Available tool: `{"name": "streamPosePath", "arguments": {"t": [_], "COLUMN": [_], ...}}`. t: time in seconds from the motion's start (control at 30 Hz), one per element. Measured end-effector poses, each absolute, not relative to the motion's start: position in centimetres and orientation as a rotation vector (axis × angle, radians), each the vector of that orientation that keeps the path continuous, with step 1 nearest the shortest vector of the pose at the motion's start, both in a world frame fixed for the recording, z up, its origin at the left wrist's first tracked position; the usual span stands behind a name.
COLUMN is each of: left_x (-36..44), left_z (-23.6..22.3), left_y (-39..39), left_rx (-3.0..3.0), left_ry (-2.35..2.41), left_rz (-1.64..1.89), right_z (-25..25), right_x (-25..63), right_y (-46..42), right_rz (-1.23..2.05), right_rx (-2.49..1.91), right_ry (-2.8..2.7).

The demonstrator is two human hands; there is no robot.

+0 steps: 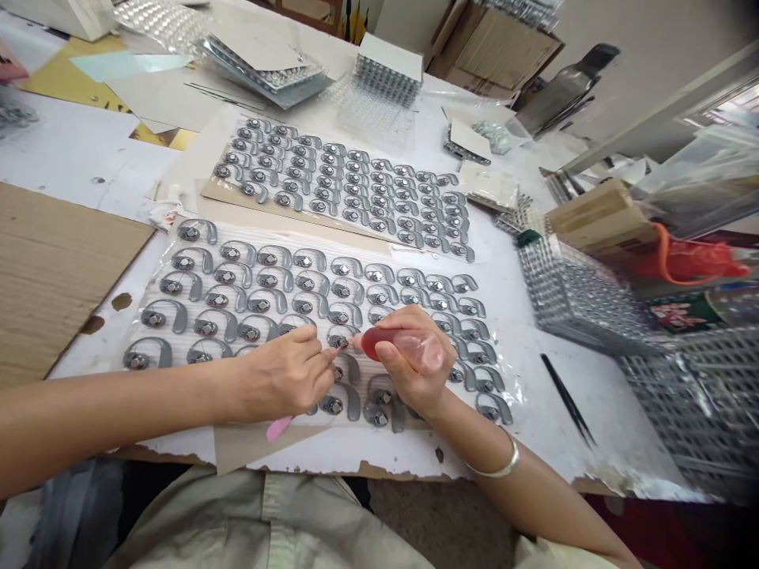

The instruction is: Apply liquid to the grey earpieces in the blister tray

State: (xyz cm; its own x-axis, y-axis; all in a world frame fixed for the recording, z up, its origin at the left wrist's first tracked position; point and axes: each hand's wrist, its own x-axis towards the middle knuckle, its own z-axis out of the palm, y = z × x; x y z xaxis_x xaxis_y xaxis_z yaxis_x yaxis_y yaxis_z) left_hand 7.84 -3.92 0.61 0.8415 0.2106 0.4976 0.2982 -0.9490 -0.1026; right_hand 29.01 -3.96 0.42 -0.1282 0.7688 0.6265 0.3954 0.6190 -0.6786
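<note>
White table (534, 419): it is filling most of the scene, a chipped edge running along the near side.
Near sheet (266, 235): it is spreading across the near middle, carrying rows of grey hooks (271, 257).
Far board (219, 188): it is lying just beyond, carrying more such rows.
Cardboard (59, 269): it is lying flat at the left.
Trays (581, 292): they are standing stacked at the right.
Left hand (290, 371): its fingers are curling, the tips touching one hook (339, 342); whether they are pinching it, I cannot quite tell.
Right hand (424, 391): it is gripping a red bottle (383, 344).
Bottle: its tip is pointing left, just beside the left fingertips.
Tweezers (566, 399): they are lying right of the near sheet.
Touched hook: it is lying mid-sheet, between the hands.
Pink piece (278, 427): it is showing on the near side of the left hand.
</note>
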Motion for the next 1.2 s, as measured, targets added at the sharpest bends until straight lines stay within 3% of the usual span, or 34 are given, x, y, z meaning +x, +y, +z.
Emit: {"name": "streamPosePath", "arguments": {"t": [1.2], "left_x": [7.88], "left_z": [0.10], "left_y": [-3.87], "left_rx": [-2.821], "left_ry": [-0.410], "left_rz": [-0.770], "right_z": [0.27], "right_x": [29.39], "right_y": [-4.27], "right_rz": [0.299], "right_rx": [-0.896], "right_ry": [-1.722]}}
